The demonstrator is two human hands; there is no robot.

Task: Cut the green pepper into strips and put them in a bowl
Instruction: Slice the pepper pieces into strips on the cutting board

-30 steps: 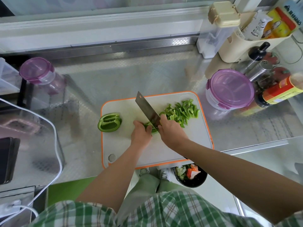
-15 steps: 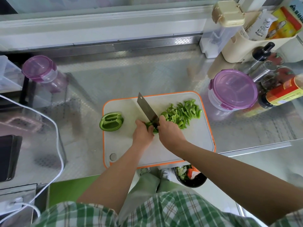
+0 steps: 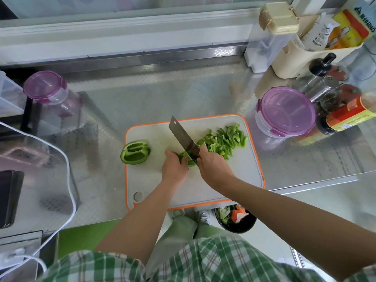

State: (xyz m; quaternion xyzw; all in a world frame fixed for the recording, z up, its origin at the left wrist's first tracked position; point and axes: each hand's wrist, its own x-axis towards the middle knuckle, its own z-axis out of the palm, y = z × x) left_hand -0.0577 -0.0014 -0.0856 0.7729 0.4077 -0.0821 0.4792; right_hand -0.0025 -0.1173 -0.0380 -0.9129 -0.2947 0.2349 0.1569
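On the cutting board [image 3: 203, 190], the left hand [image 3: 175, 167] holds a pepper piece [image 3: 190, 162] down with curled fingers. Just beside it, the right hand [image 3: 213, 167] grips the knife [image 3: 182, 137], whose handle is hidden in the fist. Cut strips [image 3: 225, 141] lie heaped to the right and a pepper half [image 3: 135, 152] sits at the left edge. The purple-lidded tub [image 3: 284, 111] is closed, its contents unclear; the dark bowl [image 3: 242, 225] of scraps below the counter is partly hidden.

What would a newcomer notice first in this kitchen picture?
First the cleaver, gripped by the right hand at the middle of the orange-edged cutting board, cutting into a green pepper piece that the left hand holds down. Right of the blade lies a pile of green strips; an uncut pepper half sits at the board's left edge.
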